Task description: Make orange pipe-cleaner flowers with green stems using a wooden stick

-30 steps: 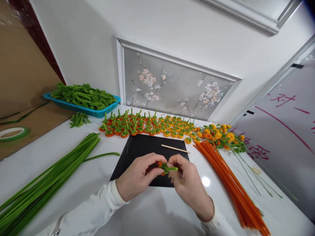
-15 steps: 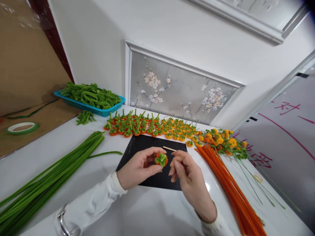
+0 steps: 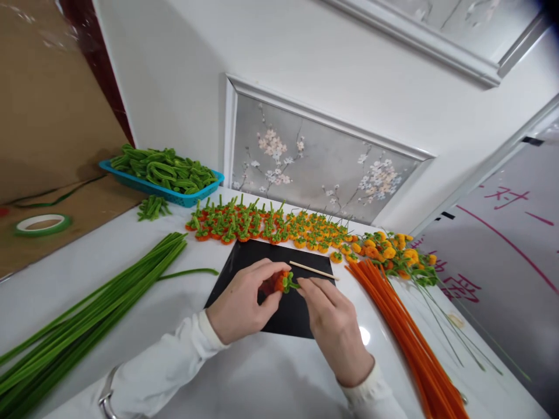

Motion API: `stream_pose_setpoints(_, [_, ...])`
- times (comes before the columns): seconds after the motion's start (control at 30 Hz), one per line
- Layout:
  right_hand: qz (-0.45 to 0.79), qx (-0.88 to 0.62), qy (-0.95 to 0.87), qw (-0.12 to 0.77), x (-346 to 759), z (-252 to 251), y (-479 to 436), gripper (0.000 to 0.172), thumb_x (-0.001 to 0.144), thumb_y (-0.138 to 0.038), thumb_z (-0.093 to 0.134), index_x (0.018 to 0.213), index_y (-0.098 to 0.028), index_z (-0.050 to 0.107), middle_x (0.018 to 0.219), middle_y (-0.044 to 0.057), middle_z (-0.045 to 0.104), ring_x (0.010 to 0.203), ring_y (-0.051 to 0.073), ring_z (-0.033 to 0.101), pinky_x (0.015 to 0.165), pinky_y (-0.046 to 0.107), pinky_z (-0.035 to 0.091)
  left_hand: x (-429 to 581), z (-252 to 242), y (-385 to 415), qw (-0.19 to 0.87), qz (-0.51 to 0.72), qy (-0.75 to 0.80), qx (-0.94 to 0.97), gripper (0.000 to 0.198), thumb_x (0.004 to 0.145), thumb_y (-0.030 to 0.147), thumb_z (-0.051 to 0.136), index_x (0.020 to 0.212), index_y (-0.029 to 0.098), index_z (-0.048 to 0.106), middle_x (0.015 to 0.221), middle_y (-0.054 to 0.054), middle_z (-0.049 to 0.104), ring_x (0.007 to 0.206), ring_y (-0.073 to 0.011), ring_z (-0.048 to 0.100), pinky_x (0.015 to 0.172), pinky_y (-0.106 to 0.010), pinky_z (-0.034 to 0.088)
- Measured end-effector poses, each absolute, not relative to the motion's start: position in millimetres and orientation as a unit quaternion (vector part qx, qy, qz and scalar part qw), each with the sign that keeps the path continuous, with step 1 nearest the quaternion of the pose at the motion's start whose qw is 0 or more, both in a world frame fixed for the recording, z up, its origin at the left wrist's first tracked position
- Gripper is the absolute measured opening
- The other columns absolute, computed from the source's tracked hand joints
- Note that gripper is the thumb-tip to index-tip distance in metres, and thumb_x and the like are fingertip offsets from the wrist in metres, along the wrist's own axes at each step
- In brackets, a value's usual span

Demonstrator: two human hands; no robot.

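Observation:
Between the thumb and fingers of my left hand [image 3: 247, 299] is a small orange pipe-cleaner flower [image 3: 283, 282] with a green leafy base facing right. My right hand [image 3: 334, 323] pinches the green stem that sticks out of that base. Both hands are above a black mat [image 3: 257, 250] on the white table. A thin wooden stick [image 3: 313, 270] lies on the mat just beyond my right fingers, reaching past its right edge.
Rows of orange flowers [image 3: 233, 224] and yellow flowers [image 3: 321, 233] stand behind the mat. Green pipe cleaners [image 3: 109, 308] lie left, orange pipe cleaners [image 3: 402, 326] right. A blue basket [image 3: 187, 199] holds green pieces. Green tape [image 3: 43, 224] and finished yellow flowers [image 3: 393, 250] flank these.
My right hand has moved in and closed on the flower's stem. My left hand has turned the flower so its green base points right, and the wooden stick is now uncovered.

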State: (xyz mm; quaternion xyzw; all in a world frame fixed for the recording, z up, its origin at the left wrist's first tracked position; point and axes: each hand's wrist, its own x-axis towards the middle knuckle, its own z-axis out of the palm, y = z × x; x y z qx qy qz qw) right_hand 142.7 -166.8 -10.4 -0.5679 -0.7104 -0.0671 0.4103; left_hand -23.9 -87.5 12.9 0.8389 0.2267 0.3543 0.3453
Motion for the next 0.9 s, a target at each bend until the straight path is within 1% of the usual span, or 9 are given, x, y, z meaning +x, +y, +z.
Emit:
stream_pose_setpoints(0.13, [0.079, -0.600, -0.637, 0.478, 144, -12, -160, 0.016, 0.088, -0.020, 0.049, 0.087, -0.019, 0.065, 0.076, 0.004, 0.063, 0.068, 0.016, 0.059, 0.063, 0.027, 0.050, -23, 14, -89, 0.398, 0.412, 0.221, 0.789, 0.042, 0.082, 0.012, 0.051, 0.121, 0.025, 0.049, 0.107, -0.005, 0.054, 0.094, -0.0161, 0.055, 0.080, -0.029, 0.050])
stream_pose_setpoints(0.27, [0.222, -0.544, -0.555, 0.589, 141, -8, -156, 0.009, 0.081, -0.025, 0.060, 0.083, -0.018, 0.066, 0.086, 0.004, 0.063, 0.079, 0.016, 0.059, 0.069, 0.027, 0.049, -22, 12, -87, 0.490, 0.417, 0.222, 0.733, 0.047, 0.077, 0.017, 0.062, 0.121, 0.026, 0.048, 0.113, -0.006, 0.054, 0.099, -0.0180, 0.055, 0.083, -0.032, 0.050])
stream_pose_setpoints(0.37, [0.270, -0.516, -0.550, 0.598, 137, -9, -156, 0.010, 0.080, -0.026, 0.061, 0.084, -0.019, 0.067, 0.090, 0.005, 0.062, 0.084, 0.017, 0.058, 0.073, 0.028, 0.049, -21, 11, -89, 0.541, 0.387, 0.200, 0.720, 0.054, 0.071, 0.017, 0.069, 0.121, 0.024, 0.048, 0.116, -0.008, 0.056, 0.104, -0.0208, 0.054, 0.081, -0.032, 0.050])
stream_pose_setpoints(0.43, [0.270, -0.513, -0.564, 0.588, 134, -11, -156, 0.009, 0.080, -0.024, 0.060, 0.080, -0.019, 0.067, 0.087, 0.005, 0.062, 0.080, 0.016, 0.058, 0.071, 0.028, 0.048, -22, 12, -91, 0.555, 0.382, 0.186, 0.715, 0.054, 0.070, 0.016, 0.069, 0.121, 0.022, 0.050, 0.115, -0.008, 0.058, 0.103, -0.0214, 0.055, 0.077, -0.031, 0.051])
stream_pose_setpoints(0.53, [0.214, -0.529, -0.593, 0.568, 134, -14, -156, 0.011, 0.082, -0.021, 0.057, 0.076, -0.019, 0.067, 0.083, 0.004, 0.061, 0.075, 0.015, 0.057, 0.067, 0.027, 0.048, -22, 14, -93, 0.549, 0.384, 0.188, 0.718, 0.041, 0.073, 0.017, 0.066, 0.113, 0.019, 0.056, 0.107, -0.007, 0.062, 0.093, -0.0184, 0.059, 0.077, -0.031, 0.052])
stream_pose_setpoints(0.63, [0.128, -0.547, -0.617, 0.551, 138, -13, -158, 0.012, 0.082, -0.019, 0.056, 0.082, -0.021, 0.068, 0.088, 0.005, 0.061, 0.081, 0.016, 0.058, 0.072, 0.028, 0.048, -21, 15, -93, 0.543, 0.391, 0.184, 0.720, 0.030, 0.077, 0.016, 0.062, 0.107, 0.018, 0.060, 0.104, -0.005, 0.062, 0.089, -0.0161, 0.061, 0.081, -0.031, 0.052])
stream_pose_setpoints(0.73, [0.062, -0.552, -0.605, 0.571, 141, -10, -163, 0.013, 0.083, -0.020, 0.056, 0.091, -0.021, 0.066, 0.092, 0.005, 0.061, 0.084, 0.017, 0.058, 0.076, 0.029, 0.048, -21, 12, -92, 0.507, 0.408, 0.193, 0.734, 0.030, 0.077, 0.016, 0.062, 0.107, 0.018, 0.059, 0.105, -0.005, 0.059, 0.090, -0.0160, 0.060, 0.080, -0.030, 0.053])
stream_pose_setpoints(0.83, [0.120, -0.555, -0.581, 0.583, 135, -6, -169, 0.008, 0.086, -0.024, 0.053, 0.089, -0.020, 0.060, 0.074, 0.001, 0.059, 0.064, 0.012, 0.056, 0.058, 0.023, 0.048, -20, 6, -94, 0.445, 0.429, 0.224, 0.754, 0.028, 0.075, 0.015, 0.063, 0.102, 0.019, 0.057, 0.103, -0.004, 0.055, 0.091, -0.0158, 0.059, 0.077, -0.029, 0.055])
stream_pose_setpoints(0.9, [0.170, -0.561, -0.582, 0.564, 128, -5, -171, 0.007, 0.085, -0.026, 0.056, 0.086, -0.020, 0.057, 0.068, -0.001, 0.057, 0.058, 0.011, 0.054, 0.053, 0.021, 0.046, -19, 2, -96, 0.414, 0.434, 0.240, 0.763, 0.026, 0.076, 0.013, 0.062, 0.099, 0.020, 0.054, 0.101, -0.003, 0.052, 0.090, -0.0150, 0.058, 0.075, -0.027, 0.056])
